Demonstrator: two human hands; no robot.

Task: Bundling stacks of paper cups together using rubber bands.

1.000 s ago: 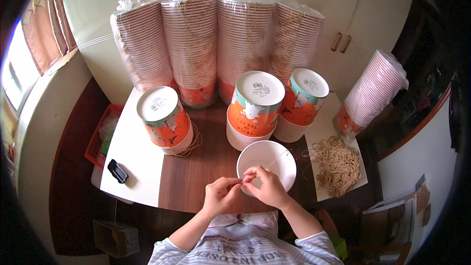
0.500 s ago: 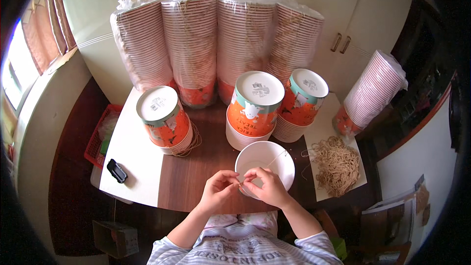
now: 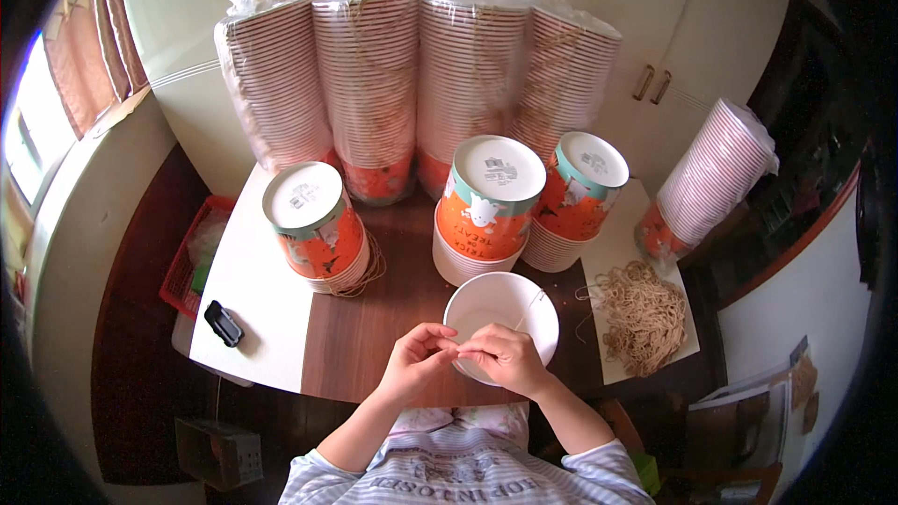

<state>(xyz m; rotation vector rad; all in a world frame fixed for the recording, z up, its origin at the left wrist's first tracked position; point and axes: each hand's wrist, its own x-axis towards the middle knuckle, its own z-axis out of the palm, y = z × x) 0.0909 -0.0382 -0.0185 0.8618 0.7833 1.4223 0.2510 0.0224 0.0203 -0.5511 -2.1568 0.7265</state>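
Observation:
A white-lined paper bucket (image 3: 477, 304) rests at the table's near edge, its open mouth facing up toward me. Over its near rim my left hand (image 3: 421, 357) and my right hand (image 3: 510, 360) meet fingertip to fingertip, both pinched closed. A thin length of tan twine (image 3: 522, 320) crosses the inside of the bucket from its right wall down to my right hand. What sits between the left fingertips is too small to make out. The bucket's near outer wall is mostly hidden by my hands.
Upturned orange printed buckets stand in stacks at left (image 3: 323, 238), centre (image 3: 486, 220) and right (image 3: 575, 201). Tall plastic-wrapped bucket stacks (image 3: 365, 93) line the back; another wrapped stack (image 3: 716, 168) leans at right. A twine heap (image 3: 641, 318) and a black case (image 3: 223, 324) flank me.
My right hand has turned over, its fingers curling downward and closer to the left fingertips. The bucket's mouth has shifted very slightly left. My left hand stays nearly in place.

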